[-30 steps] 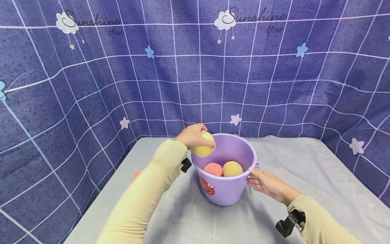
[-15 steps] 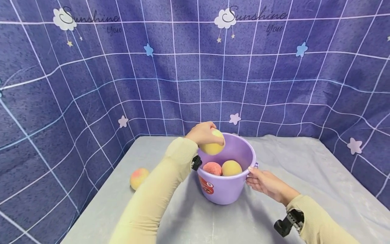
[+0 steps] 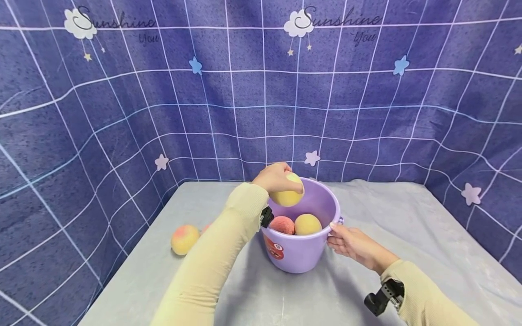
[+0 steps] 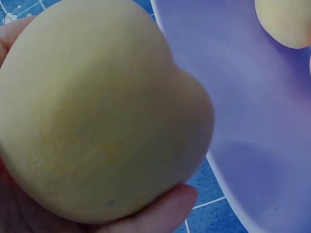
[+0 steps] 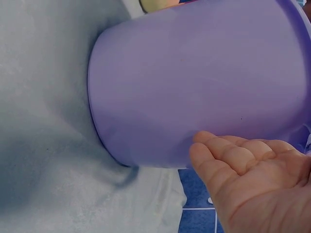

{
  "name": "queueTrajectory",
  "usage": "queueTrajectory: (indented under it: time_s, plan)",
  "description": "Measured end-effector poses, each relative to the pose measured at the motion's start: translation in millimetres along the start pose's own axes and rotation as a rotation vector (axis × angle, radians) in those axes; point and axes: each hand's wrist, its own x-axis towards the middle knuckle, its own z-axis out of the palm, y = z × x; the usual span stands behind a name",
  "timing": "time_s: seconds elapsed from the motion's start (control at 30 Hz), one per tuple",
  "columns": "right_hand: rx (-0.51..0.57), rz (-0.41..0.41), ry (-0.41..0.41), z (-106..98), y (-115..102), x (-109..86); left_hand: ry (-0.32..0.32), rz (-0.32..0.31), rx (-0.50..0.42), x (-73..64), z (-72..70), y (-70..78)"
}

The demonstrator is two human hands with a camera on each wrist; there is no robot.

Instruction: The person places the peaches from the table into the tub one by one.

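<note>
My left hand grips a pale yellow peach over the left part of a purple bucket. Large in the left wrist view, that peach shows its crease, with fingers and thumb around it. Inside the bucket lie a reddish peach and a yellow peach. At the bucket's right side my right hand holds the rim, thumb on top and fingers below it on the outside. The right wrist view has this hand against the bucket wall.
A yellow-pink peach lies on the left of the grey-covered table. Beside it, a pinkish round thing is mostly hidden behind my left sleeve. A blue gridded curtain stands behind and along both sides.
My left hand has carried the peach rightward, from the bucket's left rim to over its opening. The peach on the table has come out from behind my sleeve. My right hand keeps its hold.
</note>
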Motion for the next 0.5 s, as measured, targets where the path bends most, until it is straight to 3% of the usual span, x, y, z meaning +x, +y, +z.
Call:
queueTrajectory:
  time_s: [0.5]
  plan:
    - [0.009, 0.012, 0.014, 1.9, -0.3, -1.3, 0.002, 0.002, 0.001, 0.0, 2.3, 2.9]
